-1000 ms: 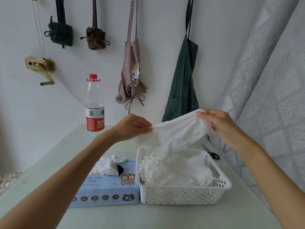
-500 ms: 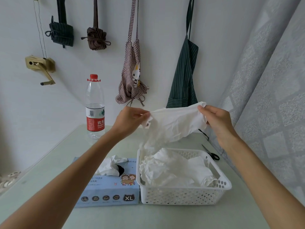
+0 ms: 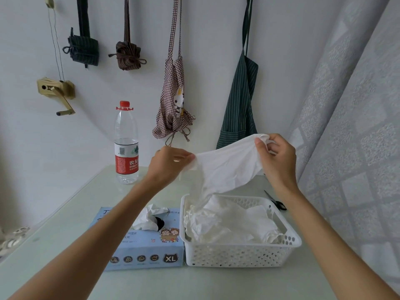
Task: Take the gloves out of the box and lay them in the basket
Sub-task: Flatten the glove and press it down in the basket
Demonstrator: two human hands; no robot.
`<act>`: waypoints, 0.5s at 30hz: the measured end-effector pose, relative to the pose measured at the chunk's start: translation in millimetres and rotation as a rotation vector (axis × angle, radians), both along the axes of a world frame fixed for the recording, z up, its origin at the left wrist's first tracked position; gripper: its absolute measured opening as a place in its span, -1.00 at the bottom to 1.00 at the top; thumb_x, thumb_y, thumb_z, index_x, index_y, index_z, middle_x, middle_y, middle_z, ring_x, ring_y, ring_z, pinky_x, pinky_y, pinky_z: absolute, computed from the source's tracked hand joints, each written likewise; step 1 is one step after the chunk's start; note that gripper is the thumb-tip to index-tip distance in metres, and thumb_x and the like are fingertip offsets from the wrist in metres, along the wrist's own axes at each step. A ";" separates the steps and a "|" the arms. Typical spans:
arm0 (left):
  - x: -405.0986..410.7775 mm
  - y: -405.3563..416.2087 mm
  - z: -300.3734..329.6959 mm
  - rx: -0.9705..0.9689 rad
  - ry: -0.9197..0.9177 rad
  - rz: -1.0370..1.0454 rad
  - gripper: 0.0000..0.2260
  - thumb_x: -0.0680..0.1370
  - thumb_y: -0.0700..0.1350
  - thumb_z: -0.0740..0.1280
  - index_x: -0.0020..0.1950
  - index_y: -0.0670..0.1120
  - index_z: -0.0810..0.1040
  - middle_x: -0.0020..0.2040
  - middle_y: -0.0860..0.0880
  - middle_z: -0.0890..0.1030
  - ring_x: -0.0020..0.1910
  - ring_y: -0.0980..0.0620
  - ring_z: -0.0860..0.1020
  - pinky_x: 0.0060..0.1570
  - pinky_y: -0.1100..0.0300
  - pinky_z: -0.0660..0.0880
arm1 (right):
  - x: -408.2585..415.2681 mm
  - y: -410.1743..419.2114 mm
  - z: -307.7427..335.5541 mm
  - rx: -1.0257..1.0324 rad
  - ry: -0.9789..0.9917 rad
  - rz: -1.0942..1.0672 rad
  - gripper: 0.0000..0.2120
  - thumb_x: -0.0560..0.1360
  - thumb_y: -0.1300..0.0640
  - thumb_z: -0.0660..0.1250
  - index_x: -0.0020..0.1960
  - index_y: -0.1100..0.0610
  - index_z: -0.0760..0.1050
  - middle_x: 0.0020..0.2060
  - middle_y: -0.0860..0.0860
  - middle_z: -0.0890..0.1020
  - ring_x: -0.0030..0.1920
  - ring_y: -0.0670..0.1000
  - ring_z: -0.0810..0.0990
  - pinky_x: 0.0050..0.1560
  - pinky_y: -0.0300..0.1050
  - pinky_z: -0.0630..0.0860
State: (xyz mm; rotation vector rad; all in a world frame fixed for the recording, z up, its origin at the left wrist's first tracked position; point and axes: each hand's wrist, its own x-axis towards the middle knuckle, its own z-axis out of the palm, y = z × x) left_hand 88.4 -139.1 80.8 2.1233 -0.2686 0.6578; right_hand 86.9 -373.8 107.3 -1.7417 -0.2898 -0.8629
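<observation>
Both hands have risen since a second ago, stretching the glove (image 3: 227, 167) wider — left hand (image 3: 166, 163) pinches its 9 o'clock edge, right hand (image 3: 276, 159) grips the 2 o'clock edge, fingers curled. It hangs above the basket (image 3: 238, 254), its tail dipping onto the gloves piled inside. At the basket's 9 o'clock sits the box (image 3: 142, 250) — another glove pokes out.

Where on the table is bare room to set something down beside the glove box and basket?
Bare tabletop lies between the water bottle and the glove box, and along the near edge in front of the box and basket. Crowded: box and basket sit side by side with no gap visible, scissors lie behind the basket by the curtain, and both arms cross the near edge.
</observation>
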 end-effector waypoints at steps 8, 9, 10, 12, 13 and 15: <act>-6.3 0.5 -7.4 0.013 0.141 -0.230 -0.85 0.35 -0.22 0.54 -0.20 -0.02 0.64 -0.17 0.00 0.70 -0.19 0.12 0.66 -0.02 0.20 0.58 | -10.3 -15.4 3.4 -0.197 0.059 0.189 -0.84 0.56 0.24 0.29 0.03 0.06 0.61 -0.09 -0.08 0.68 -0.11 -0.22 0.62 -0.10 -0.39 0.50; -7.0 1.3 -9.1 0.028 0.199 -0.263 -0.84 0.35 -0.22 0.54 -0.17 -0.04 0.63 -0.15 0.00 0.69 -0.19 0.13 0.65 -0.04 0.22 0.58 | -12.4 -16.7 6.5 -0.229 0.088 0.257 -0.83 0.56 0.24 0.28 0.03 0.04 0.62 -0.08 -0.11 0.69 -0.07 -0.21 0.63 -0.08 -0.40 0.50; -7.7 2.1 -10.5 0.041 0.260 -0.314 -0.81 0.35 -0.23 0.54 -0.11 -0.06 0.62 -0.12 0.00 0.68 -0.19 0.14 0.65 -0.06 0.26 0.57 | -14.6 -18.0 9.7 -0.247 0.125 0.316 -0.82 0.57 0.23 0.28 0.02 0.03 0.62 -0.09 -0.13 0.69 -0.07 -0.21 0.63 -0.09 -0.40 0.50; -9.8 1.6 -10.9 0.050 0.337 -0.406 -0.73 0.37 -0.21 0.52 0.03 -0.07 0.59 -0.02 0.01 0.65 -0.13 0.18 0.63 -0.09 0.35 0.55 | -18.5 -19.9 16.7 -0.269 0.206 0.400 -0.83 0.57 0.23 0.28 0.04 0.07 0.63 -0.14 -0.11 0.69 -0.14 -0.24 0.61 -0.16 -0.43 0.46; -11.3 -0.6 -10.1 0.050 0.352 -0.430 -0.67 0.39 -0.15 0.51 0.11 -0.04 0.56 0.04 0.04 0.63 -0.07 0.20 0.61 -0.08 0.39 0.53 | -19.3 -20.3 19.9 -0.283 0.241 0.424 -0.83 0.56 0.23 0.28 0.05 0.09 0.63 -0.14 -0.07 0.69 -0.16 -0.24 0.61 -0.16 -0.43 0.46; -15.7 -10.9 -7.9 0.055 0.385 -0.477 -0.55 0.41 0.07 0.44 0.27 0.06 0.47 0.17 0.14 0.56 0.10 0.25 0.54 -0.01 0.43 0.48 | -19.5 -19.8 24.2 -0.317 0.299 0.451 -0.84 0.56 0.18 0.30 0.07 0.05 0.63 -0.09 -0.01 0.70 -0.11 -0.16 0.62 -0.09 -0.35 0.51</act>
